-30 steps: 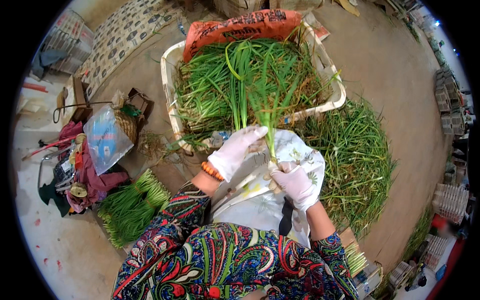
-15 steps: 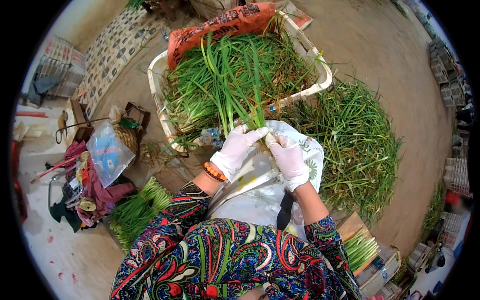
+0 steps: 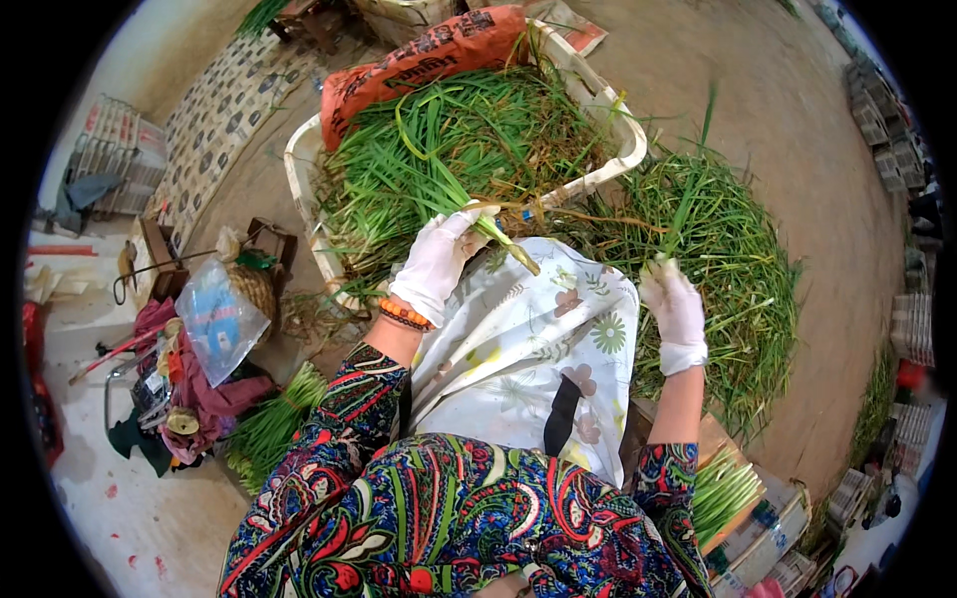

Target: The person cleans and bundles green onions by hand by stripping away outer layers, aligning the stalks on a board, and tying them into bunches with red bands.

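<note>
Clamped in the left hand point(image 3: 431, 267), green stalks point(image 3: 455, 192) are held with pale ends jutting past the grip, leaves over the white tub point(image 3: 603, 177); whether the right hand point(image 3: 674, 309) is closed cannot be told.

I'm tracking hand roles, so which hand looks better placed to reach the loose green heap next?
Probably the right hand: in the picture it overlaps the left edge of the green heap. The left hand is farther off, near the white tub, and is occupied gripping green stalks.

Stalks point(image 3: 454, 189) green; apron point(image 3: 523, 344) white, floral; sack point(image 3: 424, 68) orange.
</note>
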Available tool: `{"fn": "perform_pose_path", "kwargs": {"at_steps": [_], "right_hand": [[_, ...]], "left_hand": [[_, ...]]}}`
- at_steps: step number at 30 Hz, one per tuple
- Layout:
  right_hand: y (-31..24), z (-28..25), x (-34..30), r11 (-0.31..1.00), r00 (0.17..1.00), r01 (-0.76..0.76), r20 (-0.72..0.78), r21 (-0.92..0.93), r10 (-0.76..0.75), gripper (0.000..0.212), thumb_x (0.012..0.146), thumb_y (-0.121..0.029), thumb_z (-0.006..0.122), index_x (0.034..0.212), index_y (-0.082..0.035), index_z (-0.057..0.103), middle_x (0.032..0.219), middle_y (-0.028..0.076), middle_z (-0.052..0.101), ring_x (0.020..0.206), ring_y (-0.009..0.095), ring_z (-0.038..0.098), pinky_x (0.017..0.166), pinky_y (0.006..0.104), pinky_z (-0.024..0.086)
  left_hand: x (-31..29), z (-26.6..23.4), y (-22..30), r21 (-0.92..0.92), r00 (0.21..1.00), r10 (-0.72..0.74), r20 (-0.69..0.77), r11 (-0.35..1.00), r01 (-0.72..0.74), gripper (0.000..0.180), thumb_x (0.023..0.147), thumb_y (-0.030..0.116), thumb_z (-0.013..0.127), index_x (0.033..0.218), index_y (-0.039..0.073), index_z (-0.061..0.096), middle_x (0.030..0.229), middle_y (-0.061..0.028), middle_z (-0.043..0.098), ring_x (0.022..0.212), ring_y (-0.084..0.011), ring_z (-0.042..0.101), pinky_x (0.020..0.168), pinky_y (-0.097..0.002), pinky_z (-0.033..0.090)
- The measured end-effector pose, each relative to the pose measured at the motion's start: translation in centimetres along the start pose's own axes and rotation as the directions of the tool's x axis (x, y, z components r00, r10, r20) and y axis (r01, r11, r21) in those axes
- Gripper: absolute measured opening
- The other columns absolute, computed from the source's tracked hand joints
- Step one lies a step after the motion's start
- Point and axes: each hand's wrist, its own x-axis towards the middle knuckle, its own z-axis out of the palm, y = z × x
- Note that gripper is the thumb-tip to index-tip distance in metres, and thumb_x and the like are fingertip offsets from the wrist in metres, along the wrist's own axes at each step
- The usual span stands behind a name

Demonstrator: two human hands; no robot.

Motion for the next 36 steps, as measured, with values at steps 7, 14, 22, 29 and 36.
{"fn": "perform_pose_path", "kwargs": {"at_steps": [7,14,22,29,36], "right_hand": [[2.8,7.9,-4.2,0.808,0.466,-0.589,0.826,0.021,0.317,0.053,0.092,-0.045,0.035,0.113,0.001,0.05,0.106,0.016,0.06,0.077,0.016,0.063,0.062,0.0239,0.05],[3.6,9.4,-4.8,0.952,0.811,-0.034,0.548,-0.304,0.204,0.026,0.09,-0.028,0.051,0.095,-0.006,0.064,0.072,0.0,0.063,0.061,0.005,0.057,0.053,0.0172,0.042],[4.5,9.9,-4.8,0.996,0.957,-0.061,0.281,-0.066,0.077,0.019,0.087,-0.02,0.052,0.094,-0.004,0.06,0.081,0.0,0.061,0.071,0.006,0.057,0.06,0.0178,0.043],[1.4,7.3,-5.3,0.98,0.815,-0.107,0.551,-0.166,0.183,0.021,0.087,-0.018,0.052,0.094,0.001,0.058,0.08,0.004,0.061,0.071,0.009,0.057,0.067,0.0192,0.044],[-0.4,0.2,-3.4,0.988,0.838,-0.123,0.544,0.092,0.053,0.024,0.089,-0.021,0.052,0.095,0.003,0.053,0.093,0.009,0.06,0.075,0.013,0.059,0.065,0.0223,0.045]], "left_hand": [[-0.6,3.5,-1.0,0.098,0.981,-0.087,0.173,0.993,0.07,0.032,0.089,0.024,0.052,0.109,-0.001,0.056,0.098,-0.0076,0.061,0.084,-0.0133,0.057,0.075,-0.0275,0.046],[-1.6,4.3,-0.8,0.291,0.947,-0.226,0.228,0.944,0.155,0.034,0.088,0.028,0.053,0.108,0.001,0.057,0.095,-0.0051,0.062,0.08,-0.0119,0.059,0.074,-0.0251,0.046],[-1.4,4.1,-2.6,0.248,0.989,-0.133,0.059,0.962,0.115,0.03,0.088,0.026,0.052,0.101,0.0,0.06,0.091,-0.0057,0.063,0.081,-0.0127,0.059,0.077,-0.0269,0.045],[-1.1,4.4,-1.7,0.05,0.981,-0.194,0.023,0.98,0.193,0.031,0.09,0.026,0.049,0.102,-0.002,0.057,0.098,-0.0091,0.062,0.092,-0.0184,0.058,0.088,-0.0319,0.042],[-0.1,4.4,-1.9,0.032,0.922,-0.352,0.161,0.936,0.352,0.021,0.089,0.023,0.051,0.1,0.006,0.057,0.097,-0.0093,0.062,0.092,-0.0169,0.058,0.077,-0.0281,0.048]]}}
